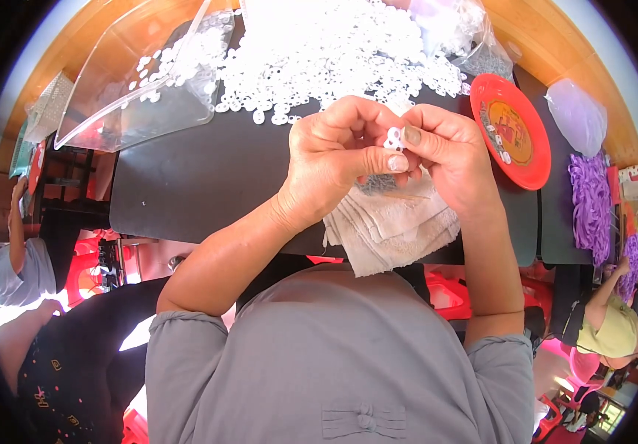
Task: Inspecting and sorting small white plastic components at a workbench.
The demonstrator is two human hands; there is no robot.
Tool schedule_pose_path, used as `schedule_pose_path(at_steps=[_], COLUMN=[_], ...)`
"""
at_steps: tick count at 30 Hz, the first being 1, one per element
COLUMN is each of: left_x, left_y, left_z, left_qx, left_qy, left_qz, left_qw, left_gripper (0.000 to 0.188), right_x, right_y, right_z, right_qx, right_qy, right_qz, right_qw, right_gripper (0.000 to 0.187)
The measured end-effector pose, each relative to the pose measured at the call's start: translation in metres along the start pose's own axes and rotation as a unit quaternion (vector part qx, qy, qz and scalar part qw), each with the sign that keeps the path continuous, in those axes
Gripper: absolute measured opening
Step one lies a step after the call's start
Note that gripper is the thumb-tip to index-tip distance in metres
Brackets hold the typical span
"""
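Table (pixel 186 177): dark, spread before the person.
Heap (pixel 319 66): small white bits across the far side, lost in glare at the back.
Clear bin (pixel 104 96): far left; white bits show through it, though I can't tell how many lie inside.
Cloth (pixel 389 240): pale, folded, at the near edge; the hands partly hide the grey clump on it.
Red plate (pixel 539 159): right of the hands, a few small bits along its left side.
Plastic bag (pixel 474 48): behind the plate, white and grey stuff inside.
Purple bundle (pixel 589 207): strands, far right.
Left hand (pixel 326 152): thumb and fingers pinched close on the small piece.
Right hand (pixel 456 152): pinching the same piece, thumb on top.
White piece (pixel 394 139): dark-spotted, between both hands' fingertips, above the cloth.
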State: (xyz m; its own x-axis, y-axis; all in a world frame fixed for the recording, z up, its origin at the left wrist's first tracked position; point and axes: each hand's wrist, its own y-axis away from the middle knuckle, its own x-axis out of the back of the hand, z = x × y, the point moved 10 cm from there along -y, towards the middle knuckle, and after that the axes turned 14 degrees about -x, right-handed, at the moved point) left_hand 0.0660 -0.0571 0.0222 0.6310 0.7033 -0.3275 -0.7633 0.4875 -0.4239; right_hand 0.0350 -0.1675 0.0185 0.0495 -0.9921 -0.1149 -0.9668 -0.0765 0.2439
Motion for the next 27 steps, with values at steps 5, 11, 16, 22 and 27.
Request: schedule_pose_path(at_steps=[5, 11, 16, 22, 27], left_x=[-0.003, -0.004, -0.001, -0.003, -0.006], left_y=[0.002, 0.002, 0.002, -0.001, -0.002], left_z=[0.006, 0.005, -0.002, 0.001, 0.004], left_qx=[-0.004, -0.008, -0.016, -0.014, -0.009], left_qy=[0.02, 0.057, 0.049, 0.053, 0.081], left_qz=[-0.004, -0.019, -0.014, -0.024, -0.025], left_qw=[1.0, 0.998, 0.999, 0.998, 0.996], left_gripper=[0.023, 0.02, 0.021, 0.02, 0.02], right_x=[-0.007, -0.015, -0.016, -0.014, -0.019], right_y=[0.002, 0.004, 0.003, 0.004, 0.0], right_z=[0.002, 0.0, 0.001, 0.001, 0.007], right_qx=[-0.008, -0.006, 0.017, 0.028, -0.014], right_qy=[-0.017, -0.048, -0.031, -0.022, -0.066], right_qz=[-0.029, -0.046, -0.058, -0.051, -0.092], right_qw=[0.999, 0.998, 0.998, 0.998, 0.993], right_gripper=[0.019, 0.02, 0.018, 0.018, 0.018])
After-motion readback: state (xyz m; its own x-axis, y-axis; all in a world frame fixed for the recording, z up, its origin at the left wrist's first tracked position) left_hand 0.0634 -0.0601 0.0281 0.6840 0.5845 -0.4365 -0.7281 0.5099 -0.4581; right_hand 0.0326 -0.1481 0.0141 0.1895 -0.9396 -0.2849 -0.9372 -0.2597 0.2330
